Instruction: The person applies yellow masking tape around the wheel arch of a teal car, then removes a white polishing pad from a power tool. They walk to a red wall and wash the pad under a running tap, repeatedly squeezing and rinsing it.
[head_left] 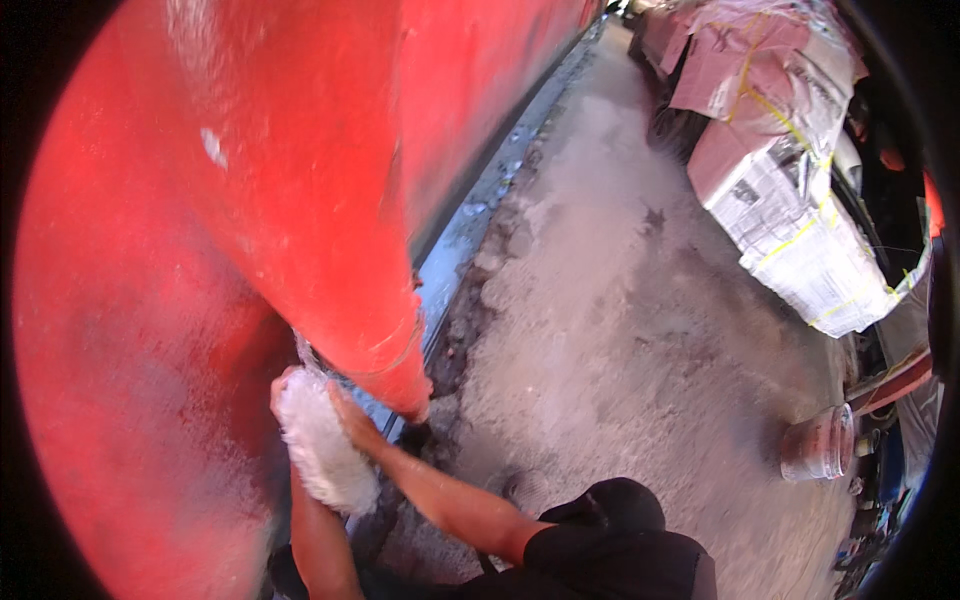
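Observation:
A white, shaggy, fluffy pad or wad (325,440) is between my two hands, just below the lower tip of a large red painted panel (330,220). My left hand (282,388) is closed round its left side, with most of the palm hidden behind the white fibres. Against its right edge, my right hand (350,415) is closed too, its fingers blurred and partly covered. Both hands sit close to the panel's chipped, rough bottom edge. What exactly the white thing is cannot be made out.
Another red surface (140,400) rises on my left. A pale blue strip (450,270) runs along rough, dusty concrete ground (630,330). To the right, newspaper sheets (800,240) with yellow tape cover a bulky object. A clear, stained bucket (815,445) stands near cluttered items.

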